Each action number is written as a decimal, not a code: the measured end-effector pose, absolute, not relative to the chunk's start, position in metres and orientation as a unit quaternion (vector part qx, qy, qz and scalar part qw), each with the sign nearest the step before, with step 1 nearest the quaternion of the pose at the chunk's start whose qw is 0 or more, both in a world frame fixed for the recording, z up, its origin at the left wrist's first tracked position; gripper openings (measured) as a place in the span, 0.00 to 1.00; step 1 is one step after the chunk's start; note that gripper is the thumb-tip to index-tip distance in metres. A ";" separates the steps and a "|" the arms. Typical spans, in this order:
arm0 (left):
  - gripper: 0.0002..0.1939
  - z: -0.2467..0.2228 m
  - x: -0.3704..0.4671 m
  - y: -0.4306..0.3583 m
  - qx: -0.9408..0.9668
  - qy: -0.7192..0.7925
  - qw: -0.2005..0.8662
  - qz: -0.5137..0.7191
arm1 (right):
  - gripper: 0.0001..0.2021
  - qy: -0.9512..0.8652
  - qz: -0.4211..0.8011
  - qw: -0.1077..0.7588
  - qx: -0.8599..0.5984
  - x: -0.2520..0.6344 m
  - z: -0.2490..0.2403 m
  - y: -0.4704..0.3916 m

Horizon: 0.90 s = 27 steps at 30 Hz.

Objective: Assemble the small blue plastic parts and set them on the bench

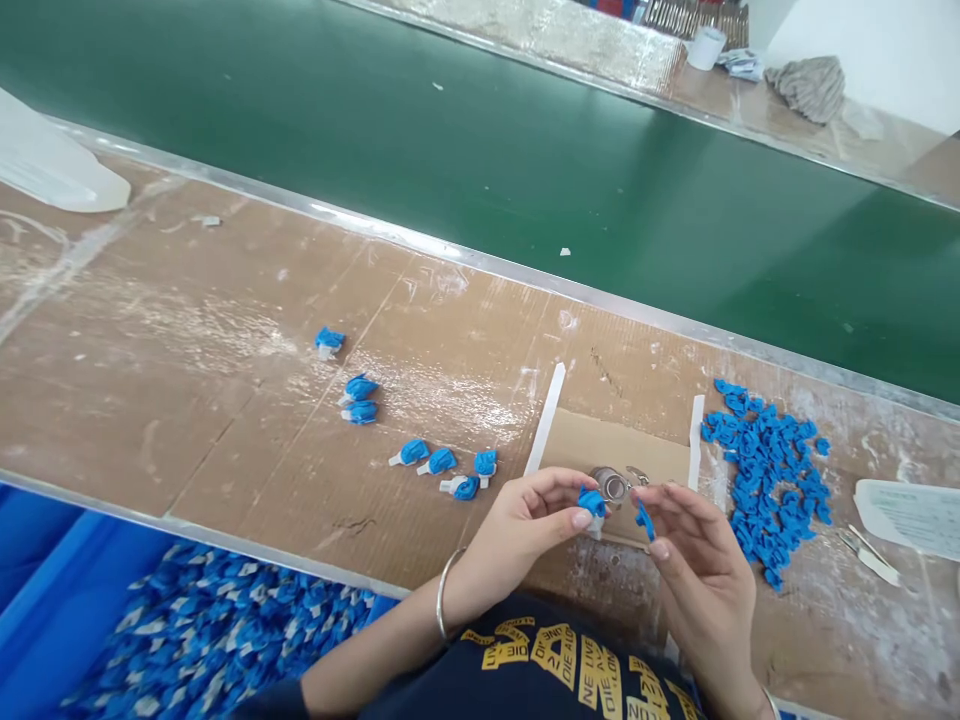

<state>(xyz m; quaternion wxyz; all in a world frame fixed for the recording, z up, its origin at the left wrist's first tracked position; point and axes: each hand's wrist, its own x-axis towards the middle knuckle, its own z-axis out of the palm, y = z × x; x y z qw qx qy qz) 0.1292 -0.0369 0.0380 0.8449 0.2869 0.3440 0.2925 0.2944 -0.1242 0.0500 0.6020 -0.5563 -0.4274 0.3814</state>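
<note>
My left hand (536, 520) pinches a small blue-and-white plastic piece (591, 503) between thumb and fingers, its white end pointing down. Close by on the right, my right hand (694, 555) holds a small blue plastic piece (644, 521) between thumb and fingertips. The two pieces are apart. Just beyond the fingers sits a round metal part (613, 486) on a cardboard sheet (619, 445), partly hidden by my hands. To the right lies a spread pile of small blue pieces (776, 480). Several blue-and-white pieces (441, 460) lie scattered on the left.
A green conveyor belt (480, 170) runs behind the cardboard-covered table (225, 400). White tape strips (546, 418) flank the sheet. A small cutting tool (868, 555) and a white plastic container (907, 515) lie at right. Below left is a blue bin (82, 560) full of blue-and-white pieces.
</note>
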 end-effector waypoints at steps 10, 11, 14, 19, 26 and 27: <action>0.17 0.044 0.137 -0.041 0.271 0.289 0.871 0.292 | 0.15 -0.372 0.440 0.631 -0.519 0.281 0.045 -0.122; 0.17 0.044 0.137 -0.041 0.270 0.290 0.870 0.293 | 0.13 -0.394 0.424 0.622 -0.527 0.280 0.045 -0.122; 0.16 0.043 0.138 -0.042 0.270 0.300 0.866 0.296 | 0.12 -0.517 0.317 0.579 -0.544 0.281 0.043 -0.120; 0.16 0.037 0.138 -0.042 0.259 0.325 0.858 0.302 | 0.18 -0.704 0.135 0.452 -0.531 0.287 0.036 -0.122; 0.18 0.034 0.133 -0.044 0.326 0.347 0.835 0.274 | 0.21 -0.732 0.183 0.418 -0.506 0.291 0.040 -0.124; 0.17 0.035 0.130 -0.042 0.369 0.360 0.811 0.275 | 0.22 -0.736 0.192 0.415 -0.500 0.296 0.041 -0.122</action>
